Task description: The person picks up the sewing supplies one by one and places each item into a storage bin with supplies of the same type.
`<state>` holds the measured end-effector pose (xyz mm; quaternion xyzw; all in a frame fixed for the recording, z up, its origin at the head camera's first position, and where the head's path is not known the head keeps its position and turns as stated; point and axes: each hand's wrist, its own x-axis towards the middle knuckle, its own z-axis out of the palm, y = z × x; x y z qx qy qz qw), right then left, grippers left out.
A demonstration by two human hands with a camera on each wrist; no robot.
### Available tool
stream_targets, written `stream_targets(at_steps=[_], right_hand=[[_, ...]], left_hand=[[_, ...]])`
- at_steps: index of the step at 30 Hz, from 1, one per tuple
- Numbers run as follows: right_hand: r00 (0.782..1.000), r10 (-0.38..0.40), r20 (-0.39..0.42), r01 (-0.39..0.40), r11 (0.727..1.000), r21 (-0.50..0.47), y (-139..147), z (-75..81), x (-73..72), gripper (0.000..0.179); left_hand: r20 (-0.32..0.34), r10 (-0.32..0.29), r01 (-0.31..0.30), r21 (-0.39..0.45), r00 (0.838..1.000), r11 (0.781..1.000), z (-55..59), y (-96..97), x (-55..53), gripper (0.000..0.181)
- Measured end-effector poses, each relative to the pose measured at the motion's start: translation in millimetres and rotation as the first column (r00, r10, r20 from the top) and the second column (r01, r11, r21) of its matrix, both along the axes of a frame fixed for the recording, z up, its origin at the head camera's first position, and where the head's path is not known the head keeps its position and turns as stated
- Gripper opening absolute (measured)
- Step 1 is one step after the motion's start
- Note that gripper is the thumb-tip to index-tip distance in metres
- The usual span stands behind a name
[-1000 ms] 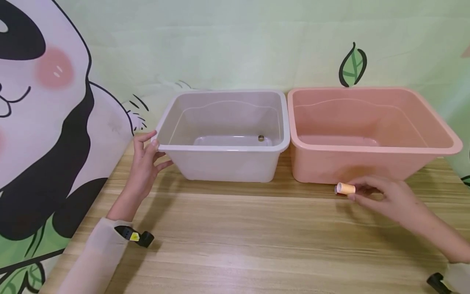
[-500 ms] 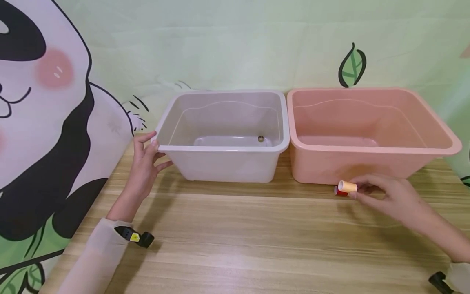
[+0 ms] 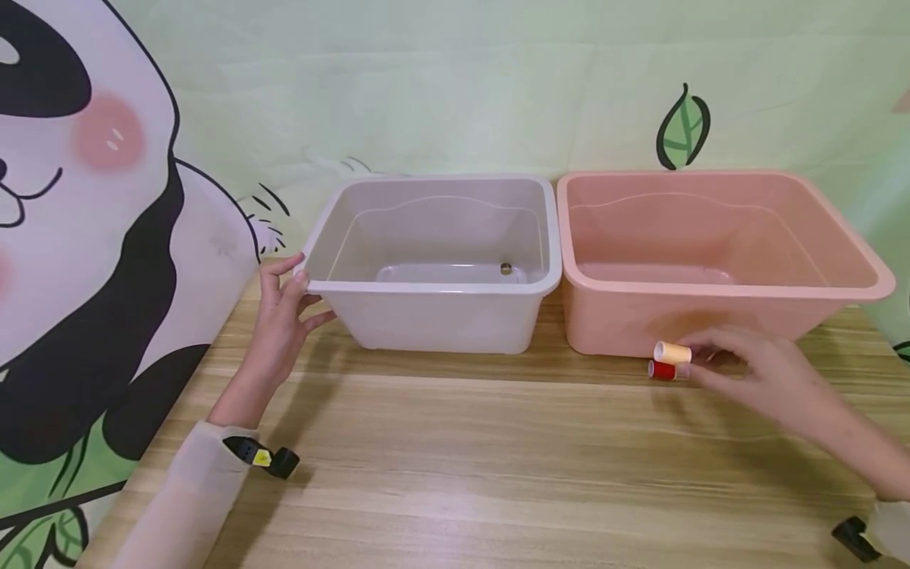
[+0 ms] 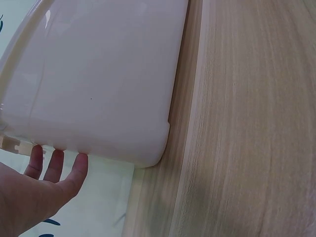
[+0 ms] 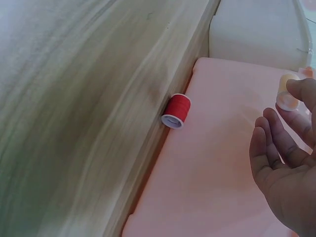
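In the head view my right hand [image 3: 753,371] pinches a pale orange thread spool [image 3: 671,352] between thumb and forefinger, before the front wall of the pink tub [image 3: 732,290]. Under it a red thread spool [image 3: 662,370] lies on its side on the table. The right wrist view shows the red spool [image 5: 176,110] whole, with white rims, close to the tub's base; my other right fingers curve loosely. My left hand [image 3: 280,316] holds the pale grey tub [image 3: 426,288] at its front left corner, its lower fingertips [image 4: 80,160] against the outer wall.
Inside the grey tub, near its right end, sits a small brass-coloured ring-like piece [image 3: 505,268]. Both tubs stand side by side on the wooden table [image 3: 455,458], against a cloth backdrop [image 3: 455,95] printed with a panda.
My right hand has lifted slightly with the pale orange spool, which has risen off the red spool, and more of the red one now shows. The left hand keeps its place on the grey tub.
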<state>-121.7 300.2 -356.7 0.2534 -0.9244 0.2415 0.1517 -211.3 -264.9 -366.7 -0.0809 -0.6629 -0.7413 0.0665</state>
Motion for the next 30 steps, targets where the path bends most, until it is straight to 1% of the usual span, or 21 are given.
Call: stream_targets(at_steps=[3, 8, 12, 16, 22, 26, 30], right_hand=[[1.000, 0.001, 0.023, -0.001, 1.000, -0.002, 0, 3.6, -0.7, 0.028], [0.997, -0.003, 0.083, 0.003, 1.000, -0.008, -2, 9.5, -1.3, 0.023], [0.995, -0.015, 0.094, 0.014, 1.000, 0.002, -4, 13.0, -1.8, 0.023], [0.996, -0.012, 0.088, 0.011, 1.000, 0.017, -6, 15.6, -3.0, 0.022], [0.999, -0.008, 0.040, 0.006, 0.999, 0.051, -8, 20.7, -3.9, 0.024], [0.999, -0.024, 0.036, 0.023, 0.999, 0.035, -8, 24.5, -3.2, 0.026], [0.999, -0.035, 0.012, 0.035, 0.999, 0.034, -7, 28.1, -3.7, 0.030]], left_hand=[[-0.002, -0.001, 0.001, -0.004, 1.000, 1.000, 0.5, 0.2, 0.3, 0.036], [-0.002, -0.001, 0.001, -0.009, 1.000, 1.000, 0.8, 0.1, 1.0, 0.037], [0.001, 0.000, 0.000, -0.009, 1.000, 1.000, 1.4, -0.1, 1.1, 0.036], [0.007, 0.001, -0.001, -0.014, 1.000, 1.000, 1.8, -0.1, 1.2, 0.037], [0.010, -0.003, 0.003, -0.004, 1.000, 1.000, 1.2, 0.5, 0.3, 0.037], [0.006, -0.002, 0.002, -0.006, 1.000, 1.000, 1.0, 0.4, 0.1, 0.036], [0.002, -0.004, 0.004, -0.004, 1.000, 1.000, 1.1, 0.3, 0.2, 0.035]])
